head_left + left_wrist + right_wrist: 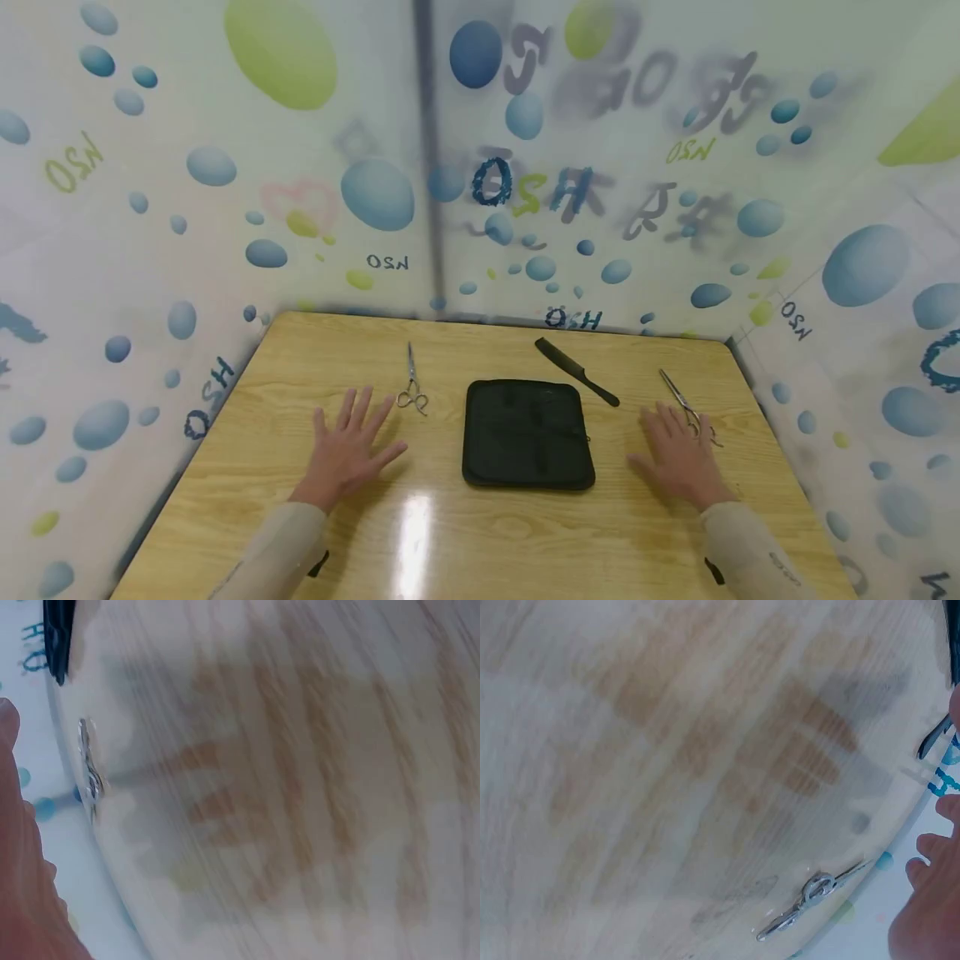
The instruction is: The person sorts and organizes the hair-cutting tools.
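My left hand (347, 454) is held palm down over the left of the wooden table (525, 542), fingers spread and holding nothing. Just beyond its fingertips lies a pair of scissors (412, 385), blades pointing away. My right hand (678, 454) is also spread palm down, over the right side, and its fingers partly cover the handles of a second pair of scissors (675, 389). Between the hands lies a flat black zip case (527, 435). A black comb (576, 372) with a handle lies slantwise behind it. In the right wrist view, scissors (810, 894) show near the table edge.
Behind the table and at both sides hang pale curtains (300, 183) printed with blue and green spots and letters. The table's far edge (480, 322) meets the back curtain. A bright light reflection lies on the wood in front of the left hand.
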A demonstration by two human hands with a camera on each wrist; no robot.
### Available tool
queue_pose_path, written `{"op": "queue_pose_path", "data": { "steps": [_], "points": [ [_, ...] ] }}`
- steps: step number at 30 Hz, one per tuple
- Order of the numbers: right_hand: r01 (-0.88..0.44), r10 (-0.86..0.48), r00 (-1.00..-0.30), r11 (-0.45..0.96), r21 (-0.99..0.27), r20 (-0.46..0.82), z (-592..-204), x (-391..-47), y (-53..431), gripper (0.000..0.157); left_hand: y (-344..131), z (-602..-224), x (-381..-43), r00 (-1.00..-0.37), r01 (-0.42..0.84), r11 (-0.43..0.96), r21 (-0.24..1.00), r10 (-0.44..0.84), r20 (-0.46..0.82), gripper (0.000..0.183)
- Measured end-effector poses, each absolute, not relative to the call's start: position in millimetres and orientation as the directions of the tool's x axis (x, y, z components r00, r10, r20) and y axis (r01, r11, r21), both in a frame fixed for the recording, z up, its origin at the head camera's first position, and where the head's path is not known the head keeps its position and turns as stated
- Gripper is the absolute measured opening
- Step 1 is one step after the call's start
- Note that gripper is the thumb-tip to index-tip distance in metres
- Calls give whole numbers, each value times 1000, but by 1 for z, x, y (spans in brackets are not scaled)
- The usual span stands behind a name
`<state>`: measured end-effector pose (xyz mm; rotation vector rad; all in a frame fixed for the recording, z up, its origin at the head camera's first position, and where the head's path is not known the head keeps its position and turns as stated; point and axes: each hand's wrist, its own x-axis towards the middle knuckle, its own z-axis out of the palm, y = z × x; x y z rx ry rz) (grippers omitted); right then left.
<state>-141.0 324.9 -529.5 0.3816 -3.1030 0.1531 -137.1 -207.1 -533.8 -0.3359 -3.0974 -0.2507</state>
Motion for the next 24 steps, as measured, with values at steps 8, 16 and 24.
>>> {"op": "queue_pose_path", "data": {
  "steps": [8,16,24],
  "points": [
    [-194,-190,-981,973,-125,42,-526,-153,333,73,-187,-525,-136,-964,262,948,181,251,85,77],
    [-140,-134,-987,988,-68,83,-522,-163,345,65,-166,-524,-135,-948,308,934,183,286,137,70],
    [-52,-48,-998,995,-89,46,-524,-170,366,61,-139,-521,-134,-937,346,915,206,326,123,63]
  ]
}}
